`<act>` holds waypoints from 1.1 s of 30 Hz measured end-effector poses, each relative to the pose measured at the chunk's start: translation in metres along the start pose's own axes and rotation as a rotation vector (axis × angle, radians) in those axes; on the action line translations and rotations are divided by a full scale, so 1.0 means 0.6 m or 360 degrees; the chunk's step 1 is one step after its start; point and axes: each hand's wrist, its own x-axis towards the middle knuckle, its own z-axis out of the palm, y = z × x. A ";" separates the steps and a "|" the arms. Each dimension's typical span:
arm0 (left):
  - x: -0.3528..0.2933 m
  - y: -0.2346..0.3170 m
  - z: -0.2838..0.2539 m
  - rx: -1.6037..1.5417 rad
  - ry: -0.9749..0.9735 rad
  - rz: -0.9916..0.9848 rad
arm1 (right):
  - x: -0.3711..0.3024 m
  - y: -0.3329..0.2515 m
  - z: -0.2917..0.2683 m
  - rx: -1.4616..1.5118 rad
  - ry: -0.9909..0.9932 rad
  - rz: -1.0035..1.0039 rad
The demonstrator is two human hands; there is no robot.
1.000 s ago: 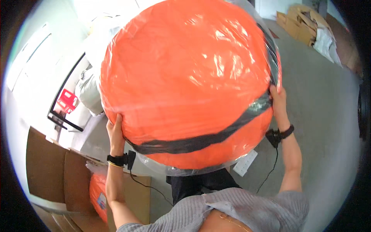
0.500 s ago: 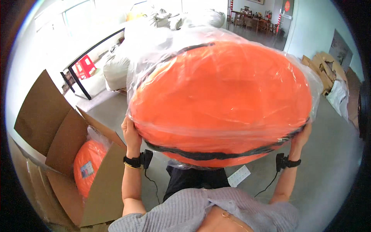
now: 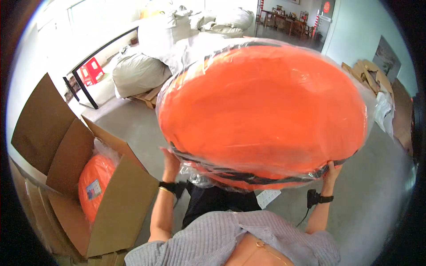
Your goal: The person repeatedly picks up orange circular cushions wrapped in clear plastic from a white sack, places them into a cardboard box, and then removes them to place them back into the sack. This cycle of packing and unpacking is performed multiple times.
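A large oval orange bundle point(image 3: 262, 111) with black edging is raised in front of me, wrapped in clear plastic. Its kind does not show. My right hand point(image 3: 330, 172) grips the lower right edge, fingers partly hidden. At the lower left edge, my left hand point(image 3: 171, 163) is open, fingers stretched upward beside the black edging and loose plastic; whether it bears weight is unclear. To my left, an open cardboard box point(image 3: 120, 204) holds another orange bundle point(image 3: 95, 177) in plastic with a white label.
Stuffed pale sacks point(image 3: 135, 73) sit on a wooden pallet point(image 3: 151, 96) beyond the bundle. A black metal frame point(image 3: 84, 88) and a red stool point(image 3: 92, 71) stand far left. Flattened cardboard point(image 3: 368, 77) leans right. A white perforated strip point(image 3: 269, 198) lies by my legs.
The orange bundle has moved to the right and tilted. My left hand has come inward and lower, its fingers now stretched. My right hand has moved inward and lower along the edge.
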 end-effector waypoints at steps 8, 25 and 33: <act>-0.003 -0.013 0.084 0.1336 -0.0141 -0.0028 | -0.040 0.085 0.010 0.0200 0.0040 0.0765; 0.024 -0.086 0.165 0.0627 0.0158 -0.1068 | -0.144 0.106 0.050 0.0541 -0.0041 0.1221; 0.055 -0.001 0.250 0.1244 -0.0472 -0.1148 | -0.081 -0.005 0.126 0.1204 -0.0663 0.1708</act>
